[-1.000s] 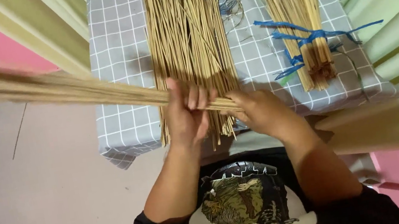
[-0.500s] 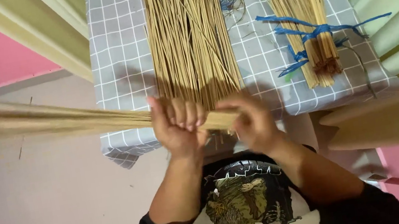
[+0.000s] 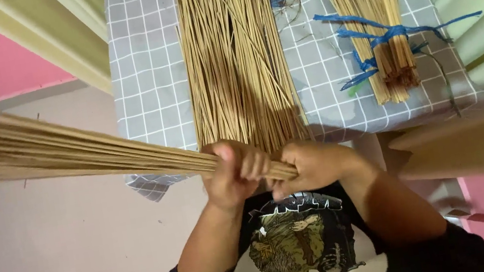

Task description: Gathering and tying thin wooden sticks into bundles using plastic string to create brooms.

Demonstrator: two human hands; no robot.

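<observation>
A long bundle of pale sticks (image 3: 61,153) runs from the far left edge, out over the floor, down and rightward to the person's chest, its long axis nearly level. The left hand (image 3: 232,174) is clamped around it near the butt end; the right hand (image 3: 312,163), touching the left, is closed on the very tip. Beyond them, loose sticks (image 3: 235,58) and a blue-tied bunch (image 3: 389,59) lie on the checked tabletop (image 3: 152,105). Against half a second earlier, the hands sit closer together.
</observation>
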